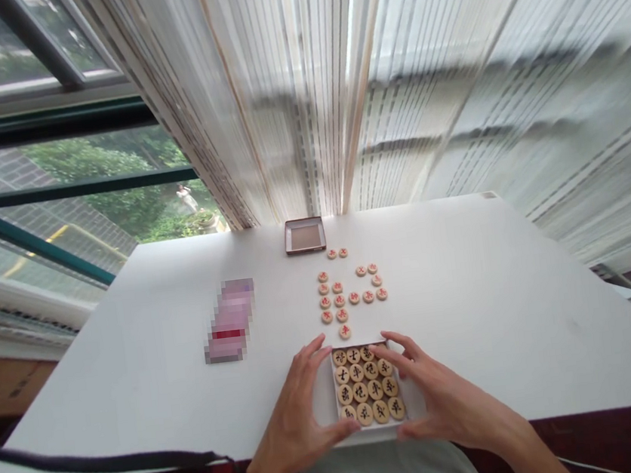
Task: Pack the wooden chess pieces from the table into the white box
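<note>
A shallow white box (pixel 374 428) lies at the near edge of the table, filled with rows of round wooden xiangqi pieces (pixel 360 391) bearing black characters. My left hand (pixel 297 402) spans its left side, thumb at the near left corner and fingertips by the far left corner. On the other side my right hand (pixel 438 389) is curved around the box, thumb by the near edge and a fingertip over the far right pieces, hiding some. Beyond the box, several xiangqi pieces with red characters (pixel 354 298) lie loose on the table, one red piece (pixel 345 332) nearest.
The white table (pixel 472 310) stands against a sheer curtain (pixel 302 116) and a window. At its back lies a shallow brown-rimmed box lid or tray (pixel 306 250). A pixelated pink oblong thing (pixel 230 320) lies to the left. A dark strap (pixel 90 458) crosses the lower left.
</note>
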The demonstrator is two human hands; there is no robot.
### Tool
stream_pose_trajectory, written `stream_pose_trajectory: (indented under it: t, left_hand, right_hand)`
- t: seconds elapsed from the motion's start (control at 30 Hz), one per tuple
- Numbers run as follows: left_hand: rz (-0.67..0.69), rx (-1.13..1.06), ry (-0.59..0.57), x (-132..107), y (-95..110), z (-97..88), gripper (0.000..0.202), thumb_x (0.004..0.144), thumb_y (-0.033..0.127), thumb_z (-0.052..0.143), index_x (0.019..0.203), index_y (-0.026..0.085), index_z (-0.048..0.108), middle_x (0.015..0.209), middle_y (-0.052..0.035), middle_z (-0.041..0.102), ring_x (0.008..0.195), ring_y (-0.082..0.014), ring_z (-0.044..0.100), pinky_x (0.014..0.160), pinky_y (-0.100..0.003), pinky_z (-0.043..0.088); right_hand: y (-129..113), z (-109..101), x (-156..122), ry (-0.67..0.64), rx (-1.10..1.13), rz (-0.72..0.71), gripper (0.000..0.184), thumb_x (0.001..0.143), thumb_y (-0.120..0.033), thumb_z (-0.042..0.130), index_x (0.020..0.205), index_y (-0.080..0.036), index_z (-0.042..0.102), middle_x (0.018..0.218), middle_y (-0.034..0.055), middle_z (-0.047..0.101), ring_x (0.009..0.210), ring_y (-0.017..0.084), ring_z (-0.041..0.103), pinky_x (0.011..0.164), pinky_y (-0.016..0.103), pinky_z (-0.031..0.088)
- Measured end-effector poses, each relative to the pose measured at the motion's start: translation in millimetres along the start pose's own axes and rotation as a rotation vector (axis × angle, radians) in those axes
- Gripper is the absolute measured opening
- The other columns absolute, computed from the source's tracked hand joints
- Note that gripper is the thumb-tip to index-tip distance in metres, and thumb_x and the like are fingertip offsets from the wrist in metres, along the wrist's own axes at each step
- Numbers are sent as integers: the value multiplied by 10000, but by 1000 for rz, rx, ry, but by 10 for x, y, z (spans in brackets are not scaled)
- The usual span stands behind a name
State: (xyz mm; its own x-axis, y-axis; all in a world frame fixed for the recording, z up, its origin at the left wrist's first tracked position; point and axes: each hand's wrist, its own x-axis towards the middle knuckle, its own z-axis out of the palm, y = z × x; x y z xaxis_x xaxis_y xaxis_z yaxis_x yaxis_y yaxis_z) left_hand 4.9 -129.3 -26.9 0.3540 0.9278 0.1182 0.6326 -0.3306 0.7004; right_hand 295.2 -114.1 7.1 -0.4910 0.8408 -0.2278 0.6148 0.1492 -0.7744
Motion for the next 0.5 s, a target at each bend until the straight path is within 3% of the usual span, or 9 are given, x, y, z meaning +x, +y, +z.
stream_pose_trajectory:
  t: [0.13,0.27,0.4,0.5]
  left_hand:
    - [2,-26,184,150,-36,-5,590,957,426,644,1477,272,410,1580,-143,418,1470,-311,413,1187,-536,406]
    - [114,19,307,447,27,-8,386,984,347,616,1349,253,535,1428,-120,570,1357,-277,527,1124,-480,468]
    - [217,15,327,689,99,-43,290,990,302,616,1273,239,601,1300,-106,656,1255,-258,597,1066,-447,509]
    - [209,11,301,713,34,-74,237,997,297,607,1224,236,640,1232,-94,694,1195,-250,636,1028,-428,537]
  right_hand:
    - [13,41,34,11,-40,-5,1086,621,-215,904,1565,-355,385,1687,80,214,1483,335,391,1203,426,392]
    - [7,67,91,10,-58,21,1052,627,-215,873,1557,-345,400,1682,70,223,1460,324,425,1200,405,396]
    - [-2,55,113,-7,-61,44,1049,634,-232,860,1562,-341,386,1689,54,191,1460,306,423,1204,383,383]
    - [4,38,108,-16,-48,49,1070,627,-233,868,1569,-348,372,1696,46,172,1476,304,400,1210,377,371]
